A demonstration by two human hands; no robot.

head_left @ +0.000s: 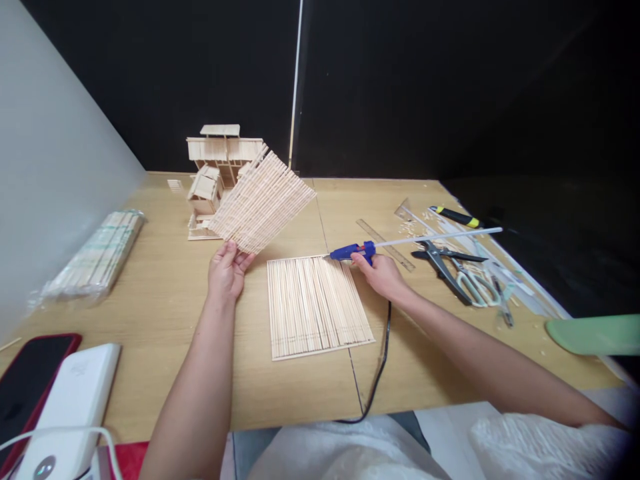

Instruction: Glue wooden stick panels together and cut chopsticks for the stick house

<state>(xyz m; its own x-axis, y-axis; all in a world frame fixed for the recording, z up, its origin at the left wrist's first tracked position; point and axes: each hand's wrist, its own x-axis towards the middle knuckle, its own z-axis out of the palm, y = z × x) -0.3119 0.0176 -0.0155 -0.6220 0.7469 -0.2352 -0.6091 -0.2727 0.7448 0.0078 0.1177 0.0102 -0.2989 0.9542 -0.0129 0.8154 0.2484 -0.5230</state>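
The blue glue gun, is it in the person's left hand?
No, the right hand grips the blue glue gun, while the left hand holds up a wooden stick panel.

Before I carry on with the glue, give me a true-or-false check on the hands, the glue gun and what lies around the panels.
1. The right hand holds the glue gun. True.
2. The left hand holds nothing. False: the left hand grips the raised stick panel.
3. The glue gun's tip is at the far edge of the flat stick panel. True.
4. The wrapped stick bundle lies right of the flat stick panel. False: the wrapped stick bundle lies to its left.
5. The scissors lie to the right of the flat stick panel. True.
6. The cord is white. False: the cord is black.
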